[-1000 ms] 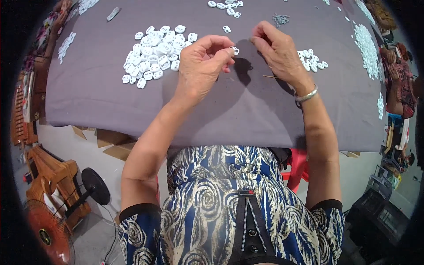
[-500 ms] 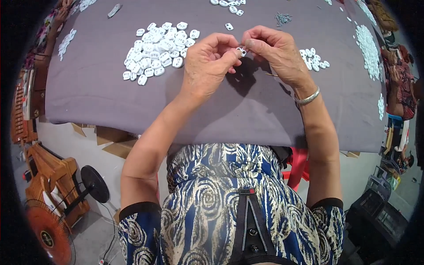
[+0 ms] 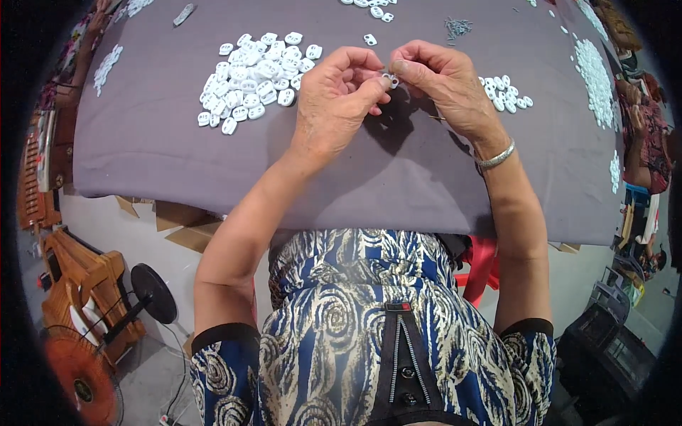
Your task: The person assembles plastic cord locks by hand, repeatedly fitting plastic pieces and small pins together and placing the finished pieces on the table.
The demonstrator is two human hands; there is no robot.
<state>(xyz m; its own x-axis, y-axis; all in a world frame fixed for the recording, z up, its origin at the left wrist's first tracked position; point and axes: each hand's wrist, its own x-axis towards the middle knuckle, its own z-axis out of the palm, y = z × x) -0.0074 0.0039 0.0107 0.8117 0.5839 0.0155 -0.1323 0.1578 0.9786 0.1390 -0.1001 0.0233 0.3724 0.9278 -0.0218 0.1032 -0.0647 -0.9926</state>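
My left hand [image 3: 337,103] pinches a small white plastic cord lock [image 3: 391,82] with dark holes between thumb and forefinger. Right above that piece, my right hand [image 3: 444,85] has its thumb and forefinger pressed together; whatever is between them is too small to make out. A thin brass-coloured rod [image 3: 436,118] pokes out beneath my right palm, mostly hidden. Left of my hands lies a large heap of white two-holed cord locks [image 3: 249,82]. Smaller white oval pieces [image 3: 504,94] lie beside my right wrist. Beyond the hands is a little pile of grey springs [image 3: 457,28].
A grey-brown cloth [image 3: 177,160] covers the table. One loose white piece [image 3: 369,40] and a small white group [image 3: 376,10] lie farther off. More white pieces [image 3: 594,82] spread along the right edge. An orange fan [image 3: 82,376] stands at lower left. Other people's arms show at the sides.
My right fingertips have lifted very slightly above the cord lock, and my left fingers have shifted a little. Everything on the table looks the same.
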